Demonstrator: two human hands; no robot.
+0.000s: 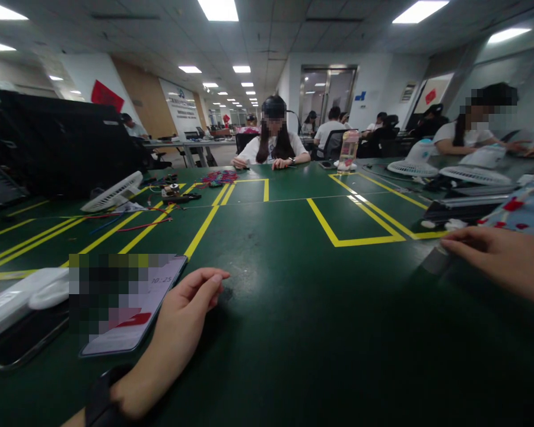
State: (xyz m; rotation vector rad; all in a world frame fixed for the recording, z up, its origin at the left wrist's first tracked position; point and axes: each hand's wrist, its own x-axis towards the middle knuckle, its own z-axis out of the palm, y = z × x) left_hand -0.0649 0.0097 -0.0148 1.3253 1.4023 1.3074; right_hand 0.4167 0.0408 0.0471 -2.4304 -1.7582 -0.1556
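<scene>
A phone (131, 308) lay face-up on the green table (293, 308), touching my left hand (182, 314), which rested loose beside it, holding nothing. My right hand (502, 267) lay flat and empty, well apart, perhaps on a dark strip at the edge. I judged it a pause between steps; any pickup called for curling fingers around the phone.

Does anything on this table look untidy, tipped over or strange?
Loose red and blue wires lie scattered across the yellow lines, and a white fan beside them lies tipped on its side. Nothing looks spilled or broken.
</scene>
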